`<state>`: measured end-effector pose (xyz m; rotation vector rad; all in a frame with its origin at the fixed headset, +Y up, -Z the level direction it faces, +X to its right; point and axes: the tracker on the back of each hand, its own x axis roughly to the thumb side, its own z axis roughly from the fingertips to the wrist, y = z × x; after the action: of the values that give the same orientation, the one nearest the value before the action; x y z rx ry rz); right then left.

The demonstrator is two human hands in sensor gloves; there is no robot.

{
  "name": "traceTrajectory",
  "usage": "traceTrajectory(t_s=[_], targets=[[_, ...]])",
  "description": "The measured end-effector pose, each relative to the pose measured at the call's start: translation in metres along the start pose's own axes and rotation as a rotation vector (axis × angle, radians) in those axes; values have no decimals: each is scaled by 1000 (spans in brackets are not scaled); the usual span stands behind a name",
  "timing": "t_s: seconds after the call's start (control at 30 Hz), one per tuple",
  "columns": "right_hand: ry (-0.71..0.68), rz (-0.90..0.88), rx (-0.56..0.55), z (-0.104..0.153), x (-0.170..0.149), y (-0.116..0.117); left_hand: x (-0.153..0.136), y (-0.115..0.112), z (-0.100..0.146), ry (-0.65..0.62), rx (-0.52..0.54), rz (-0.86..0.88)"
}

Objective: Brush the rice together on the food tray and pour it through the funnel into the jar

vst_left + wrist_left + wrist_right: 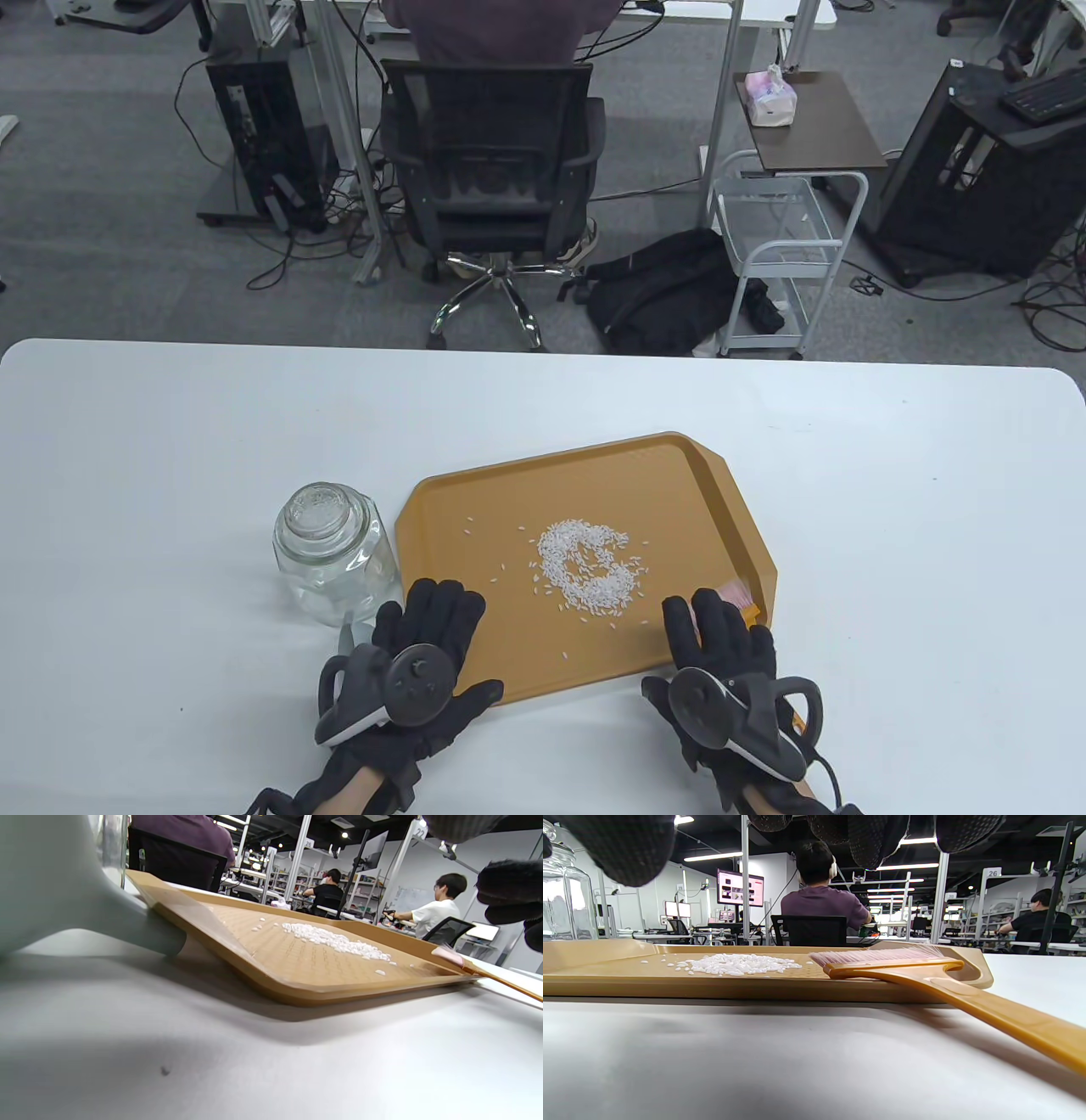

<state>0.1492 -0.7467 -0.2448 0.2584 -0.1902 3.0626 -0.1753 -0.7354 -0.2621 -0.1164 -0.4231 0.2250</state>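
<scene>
A tan food tray (509, 492) lies on the white table, with a loose heap of rice (590, 567) in its middle and stray grains around it. A glass jar (335, 543) stands just left of the tray. A pale funnel (352, 632) lies on its side in front of the jar, seen large in the left wrist view (63, 891). A brush (925, 974) with pink bristles rests its head on the tray's near right corner, its orange handle running back over the table. My left hand (433, 628) lies flat at the tray's near left corner. My right hand (721, 632) hovers over the brush, its fingers (865, 836) relaxed and clear of it.
White tabletop stretches wide to the left, right and behind the tray. Past the table's far edge a person sits in a black office chair (492, 170), with a backpack (662, 293) and a white trolley (785, 246) on the floor.
</scene>
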Motion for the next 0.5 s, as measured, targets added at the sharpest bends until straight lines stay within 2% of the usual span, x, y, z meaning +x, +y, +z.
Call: traceTrajectory(t_s=[0.13,0.27,0.37,0.5], targets=[[4,-6,8,-1,0,0,2,9,2,3,41,-4],[10,-12,5,0,-1,0,-4,40,5,54,167,50],[16,-20,25,-1,-2,2,-23,70,3,192,233,42],[14,-35,34,-1,-2,3,-56,97,-1,407,310,-10]])
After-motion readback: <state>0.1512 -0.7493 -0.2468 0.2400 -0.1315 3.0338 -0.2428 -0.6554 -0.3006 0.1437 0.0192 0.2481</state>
